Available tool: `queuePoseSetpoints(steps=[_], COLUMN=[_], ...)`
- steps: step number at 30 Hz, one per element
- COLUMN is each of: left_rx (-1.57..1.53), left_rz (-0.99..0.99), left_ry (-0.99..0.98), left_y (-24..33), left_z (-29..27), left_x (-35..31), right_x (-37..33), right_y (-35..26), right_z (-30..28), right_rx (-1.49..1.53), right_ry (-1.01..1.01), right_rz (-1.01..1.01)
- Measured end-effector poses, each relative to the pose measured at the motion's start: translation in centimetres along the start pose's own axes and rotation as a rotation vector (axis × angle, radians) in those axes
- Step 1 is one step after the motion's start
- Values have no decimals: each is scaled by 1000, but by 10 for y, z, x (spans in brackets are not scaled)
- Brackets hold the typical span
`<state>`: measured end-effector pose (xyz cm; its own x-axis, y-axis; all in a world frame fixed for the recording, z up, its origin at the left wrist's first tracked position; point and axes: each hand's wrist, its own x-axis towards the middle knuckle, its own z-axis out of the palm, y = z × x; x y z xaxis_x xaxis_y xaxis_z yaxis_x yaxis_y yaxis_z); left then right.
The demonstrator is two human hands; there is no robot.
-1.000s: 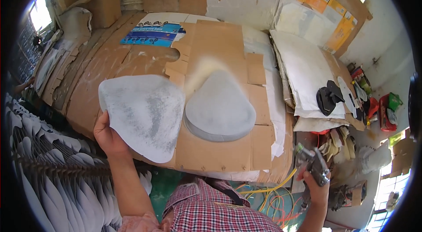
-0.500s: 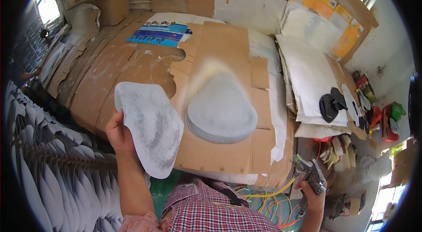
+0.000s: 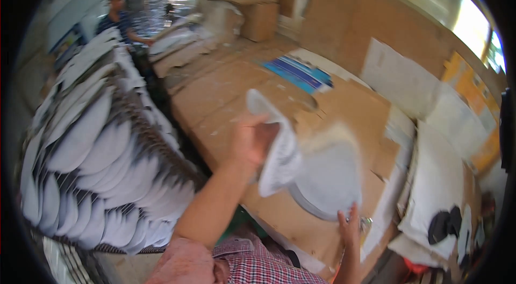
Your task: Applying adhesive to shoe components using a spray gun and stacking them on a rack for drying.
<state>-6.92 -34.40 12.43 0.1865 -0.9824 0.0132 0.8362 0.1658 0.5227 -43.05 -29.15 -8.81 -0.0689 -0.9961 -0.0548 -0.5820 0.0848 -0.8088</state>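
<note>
At the far left a wire rack (image 3: 107, 176) stands crowded with pale grey curved pieces (image 3: 86, 139), set on edge in overlapping rows, so that the rack is packed from its near end to its far end. Beyond it, at the upper left, another person (image 3: 115, 12) in a dark cap and blue top stands beside more of the same pieces. Right of the rack lies the surface (image 3: 215, 96), covered with brown cardboard sheets. The left hand (image 3: 252, 141) is raised above it, closed around the edge of one grey curved piece (image 3: 274, 149), which it holds tilted and on edge in the air, clear of the cardboard. Farther back on the surface lies a blue striped flat pack (image 3: 298, 71), and behind that stand cardboard boxes (image 3: 258, 12); what they hold cannot be seen. Just right of the held piece a rounded grey mould (image 3: 328, 182) rests on the cardboard, dusted pale around its top. The right hand (image 3: 348, 227) is at the mould's near rim, fingers up against it; whether it grips anything I cannot tell. At the right lie white sheets (image 3: 441, 187) with dark patches (image 3: 443, 225) on them.
</note>
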Motion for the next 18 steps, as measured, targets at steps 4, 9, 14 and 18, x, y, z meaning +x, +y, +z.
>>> queuePoseSetpoints(steps=[4,9,14,18], left_rx=[-40,27,214,332], left_rz=[133,322,506,657], left_ry=[-23,-80,-197,-168], left_y=[5,75,168,254], left_z=[41,77,102,113], left_x=[5,-33,-77,-114], right_x=[6,30,80,101], right_y=[-94,-192,-336,-470], right_z=[92,85,41,24], right_rx=[1328,1852,1670,1525], right_ry=[-913,-727,-617,-611], right_rz=[340,-58,-377,-644])
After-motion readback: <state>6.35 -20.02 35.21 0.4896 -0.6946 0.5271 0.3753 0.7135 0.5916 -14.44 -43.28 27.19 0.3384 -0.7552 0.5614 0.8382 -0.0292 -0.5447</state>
